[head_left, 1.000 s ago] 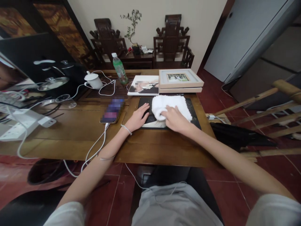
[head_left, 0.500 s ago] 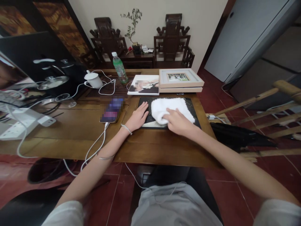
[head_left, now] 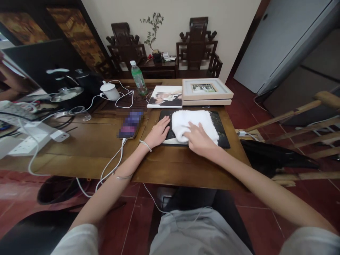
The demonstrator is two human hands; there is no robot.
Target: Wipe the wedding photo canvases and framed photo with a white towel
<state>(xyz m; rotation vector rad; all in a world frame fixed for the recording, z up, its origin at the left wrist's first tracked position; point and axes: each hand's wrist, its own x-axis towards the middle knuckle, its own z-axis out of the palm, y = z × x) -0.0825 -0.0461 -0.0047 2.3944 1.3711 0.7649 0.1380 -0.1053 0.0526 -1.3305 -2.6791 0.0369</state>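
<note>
Left hand [head_left: 157, 133] flat on black panel's [head_left: 222, 131] left edge, fingers loosely spread; right hand [head_left: 201, 141] on white cloth [head_left: 195, 118] atop panel on counter [head_left: 172, 166], can't tell if pinching.

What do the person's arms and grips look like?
Both sleeves are short and pale grey. The left grip and right grip wear no gloves. A thin pale bracelet circles the left wrist, with another thin band farther up that forearm.
</note>
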